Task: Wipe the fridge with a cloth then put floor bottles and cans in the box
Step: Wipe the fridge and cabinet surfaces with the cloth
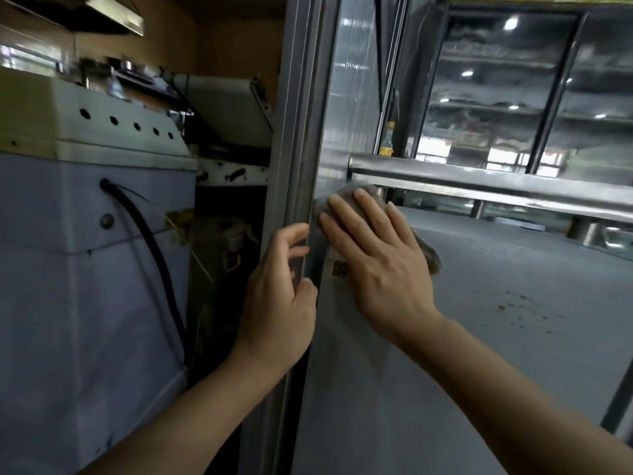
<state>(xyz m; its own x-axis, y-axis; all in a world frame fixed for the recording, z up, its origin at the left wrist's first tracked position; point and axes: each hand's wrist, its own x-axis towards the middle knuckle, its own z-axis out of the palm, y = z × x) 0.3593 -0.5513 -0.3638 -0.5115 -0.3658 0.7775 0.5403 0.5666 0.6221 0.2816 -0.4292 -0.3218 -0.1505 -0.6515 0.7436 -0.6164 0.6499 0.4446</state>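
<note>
The grey fridge door (479, 320) fills the right half of the view, with a steel bar handle (479, 181) across it. My right hand (380, 265) lies flat with straight fingers on a grey-brown cloth (432, 255), pressing it against the door just below the handle's left end. My left hand (281, 299) holds the door's left edge (303, 186), thumb on the front face and fingers curled around the edge. Brown specks (520, 310) mark the door to the right of my right forearm. No bottles, cans or box are in view.
A white and pale blue appliance (85, 234) with a black cable (150, 255) stands close on the left. A dark gap (222, 269) lies between it and the fridge. A yellow bottle (387, 138) shows behind the glass above the handle.
</note>
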